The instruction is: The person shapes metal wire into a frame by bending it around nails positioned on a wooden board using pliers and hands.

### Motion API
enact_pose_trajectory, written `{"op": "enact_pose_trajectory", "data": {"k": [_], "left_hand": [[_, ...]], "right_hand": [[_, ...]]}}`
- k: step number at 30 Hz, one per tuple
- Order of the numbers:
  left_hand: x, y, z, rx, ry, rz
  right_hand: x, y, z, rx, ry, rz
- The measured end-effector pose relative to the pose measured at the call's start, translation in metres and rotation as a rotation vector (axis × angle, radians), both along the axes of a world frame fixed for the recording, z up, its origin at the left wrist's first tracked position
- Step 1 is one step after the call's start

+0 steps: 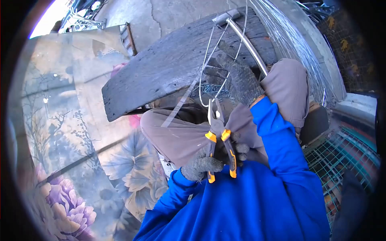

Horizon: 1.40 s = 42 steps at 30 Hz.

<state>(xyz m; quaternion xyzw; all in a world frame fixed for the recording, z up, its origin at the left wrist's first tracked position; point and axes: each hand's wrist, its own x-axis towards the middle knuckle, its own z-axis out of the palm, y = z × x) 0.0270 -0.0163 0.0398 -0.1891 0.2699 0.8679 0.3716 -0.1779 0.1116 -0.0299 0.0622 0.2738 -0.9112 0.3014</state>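
My left hand (201,166), in a dark grey knitted glove, is closed round the handles of orange-and-black pliers (217,127). The pliers point away from me; their jaws meet the lower bend of a thin metal wire (202,86). Whether the jaws grip the wire cannot be made out. My right hand (243,82), gloved the same way, is raised above my right knee with its fingers spread, and the wire crosses in front of them. Beyond it a hammer (249,44) with a metal handle lies on a dark wooden plank (161,68).
Small nail-like metal pieces (215,89) lie beside the plank. A bundle of long thin wires (299,44) runs along the right. Green wire mesh (341,164) stands at lower right. A flower-patterned sheet (80,132) covers the floor on the left.
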Motion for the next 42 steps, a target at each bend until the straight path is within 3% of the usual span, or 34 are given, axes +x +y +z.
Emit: {"op": "enact_pose_trajectory", "data": {"k": [4, 7, 9, 10, 11, 13, 14, 15, 17, 19, 21, 25, 27, 29, 30, 35, 39, 42], "left_hand": [[-0.001, 0.007, 0.003, -0.022, 0.019, 0.153], [0.004, -0.005, -0.002, -0.183, 0.006, 0.081], [-0.01, 0.003, 0.02, -0.364, -0.067, 0.29], [-0.015, -0.006, 0.008, -0.525, -0.02, 0.268], [-0.03, -0.016, 0.005, -0.643, 0.057, 0.192], [-0.045, -0.03, -0.02, -0.554, 0.144, 0.384], [-0.057, -0.027, -0.015, -0.467, 0.165, 0.443], [-0.068, -0.025, -0.008, -0.381, 0.185, 0.503], [-0.074, -0.033, -0.009, -0.245, 0.154, 0.672], [-0.075, -0.037, -0.015, -0.322, 0.192, 0.699], [-0.083, -0.041, -0.016, -0.219, 0.178, 0.769], [-0.09, -0.066, -0.017, -0.369, 0.18, 0.807], [-0.09, -0.099, -0.036, -0.195, 0.285, 0.741], [-0.092, -0.104, -0.029, -0.333, 0.164, 0.824], [-0.091, -0.115, -0.035, -0.251, 0.202, 0.773], [-0.091, -0.119, -0.046, -0.316, 0.214, 0.807], [-0.084, -0.115, -0.05, -0.239, 0.174, 0.86], [-0.073, -0.11, -0.049, -0.372, 0.108, 0.87]], "right_hand": [[0.002, -0.002, -0.005, -0.048, 0.009, -0.102], [0.01, -0.009, -0.006, 0.152, 0.081, -0.137], [0.014, -0.014, -0.016, 0.098, 0.177, -0.085], [0.014, -0.013, -0.016, 0.286, 0.259, -0.044], [0.011, -0.016, -0.017, 0.3, 0.27, -0.052], [0.012, -0.023, -0.039, 0.066, 0.249, -0.01], [0.009, -0.026, -0.087, 0.602, 0.912, -0.057], [0.007, -0.021, -0.062, 0.608, 0.918, -0.058], [0.01, -0.013, -0.014, 0.662, 0.039, 0.463], [0.014, -0.014, -0.027, 0.569, 0.064, 0.371], [0.013, -0.013, -0.028, 0.534, 0.051, 0.253], [0.014, -0.015, -0.028, 0.451, 0.021, 0.046], [0.005, -0.006, -0.015, 0.331, 0.015, -0.058], [-0.001, -0.005, -0.011, 0.212, -0.321, -0.31], [-0.001, -0.002, -0.014, 0.21, -0.3, -0.279], [-0.002, 0.002, -0.033, 0.237, -0.288, -0.148], [0.0, -0.004, -0.019, 0.284, -0.293, -0.132], [0.002, -0.007, -0.01, 0.241, -0.267, -0.172]]}}
